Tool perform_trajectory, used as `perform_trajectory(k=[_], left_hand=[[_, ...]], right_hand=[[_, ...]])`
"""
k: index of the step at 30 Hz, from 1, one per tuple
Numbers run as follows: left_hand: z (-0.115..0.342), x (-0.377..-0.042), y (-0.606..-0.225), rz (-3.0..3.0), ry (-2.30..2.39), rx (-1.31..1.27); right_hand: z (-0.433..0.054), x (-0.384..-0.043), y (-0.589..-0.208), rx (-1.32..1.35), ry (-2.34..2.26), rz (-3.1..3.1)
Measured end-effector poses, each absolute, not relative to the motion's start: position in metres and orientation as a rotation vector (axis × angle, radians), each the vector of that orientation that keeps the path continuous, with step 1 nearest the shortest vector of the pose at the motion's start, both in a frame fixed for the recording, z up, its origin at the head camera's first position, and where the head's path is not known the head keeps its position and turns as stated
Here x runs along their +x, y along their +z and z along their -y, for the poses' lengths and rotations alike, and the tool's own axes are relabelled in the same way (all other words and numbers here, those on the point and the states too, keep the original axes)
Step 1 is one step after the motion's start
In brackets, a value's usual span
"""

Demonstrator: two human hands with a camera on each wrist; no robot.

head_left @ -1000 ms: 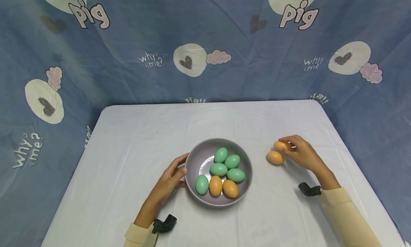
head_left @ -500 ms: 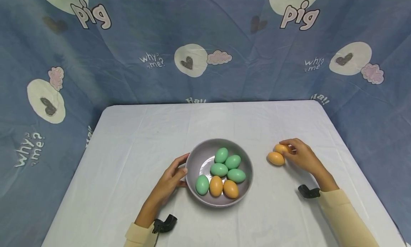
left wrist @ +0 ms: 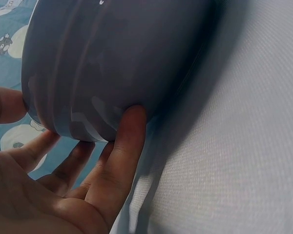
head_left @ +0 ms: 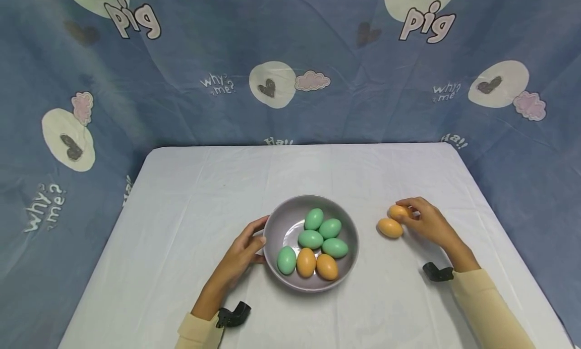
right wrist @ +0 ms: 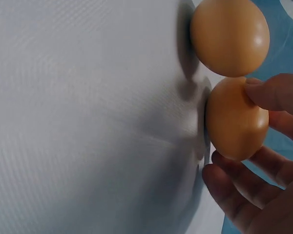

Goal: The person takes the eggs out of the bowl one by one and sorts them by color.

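On the right side of the table, my right hand (head_left: 426,220) holds an orange egg (right wrist: 234,122) between its thumb and fingers. Right against it lies a second orange egg (right wrist: 229,36), on the bowl side. A round grey bowl (head_left: 277,228) sits near the middle, with several green eggs (head_left: 335,248) and two orange eggs (head_left: 306,263) inside. My left hand (head_left: 240,253) steadies the bowl from the left. In the left wrist view its extended fingers (left wrist: 132,136) touch the outer wall, with the thumb up by the rim.
White cloth covers the table (head_left: 218,182). A blue printed curtain (head_left: 317,117) hangs behind and along both sides. Each wrist carries a small black camera mount, on the left arm (head_left: 233,314) and on the right arm (head_left: 438,272).
My right hand has come slightly nearer to me, and both orange eggs beside it have shifted the same way. The left hand and the bowl stay in place.
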State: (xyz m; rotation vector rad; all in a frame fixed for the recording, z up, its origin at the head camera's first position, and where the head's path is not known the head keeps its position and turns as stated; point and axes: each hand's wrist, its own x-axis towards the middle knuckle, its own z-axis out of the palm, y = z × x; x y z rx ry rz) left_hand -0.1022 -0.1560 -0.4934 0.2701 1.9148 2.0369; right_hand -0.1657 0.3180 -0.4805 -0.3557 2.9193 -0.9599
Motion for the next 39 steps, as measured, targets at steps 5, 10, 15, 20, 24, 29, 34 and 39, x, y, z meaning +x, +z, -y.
perform_trajectory(k=[5,10,15,20,24,29,34,39], left_hand=[[0.156,-0.103,-0.493,-1.919,2.028,0.271],[0.156,-0.102,-0.493,-1.924,2.025,0.260],[0.156,-0.102,-0.493,-1.916,2.029,0.250],[0.156,-0.103,-0.494,-1.908,2.040,0.263],[0.156,-0.103,-0.494,-1.913,2.037,0.265],[0.155,-0.104,-0.495,-1.913,2.033,0.266],[0.155,-0.103,-0.495,-1.904,2.035,0.273],[0.156,-0.103,-0.495,-1.912,2.037,0.278]], right_hand=[[-0.319,-0.165,-0.479,-0.357,-0.949,-2.903],[-0.318,-0.163,-0.476,-0.359,-0.953,-2.886],[-0.317,-0.162,-0.474,-0.365,-0.937,-2.871],[-0.317,-0.162,-0.472,-0.365,-0.936,-2.865],[-0.318,-0.162,-0.472,-0.375,-0.921,-2.873],[-0.317,-0.162,-0.470,-0.380,-0.906,-2.894],[-0.305,-0.158,-0.463,-0.432,-0.935,-2.990],[-0.278,-0.154,-0.452,-0.611,-1.018,-3.042]])
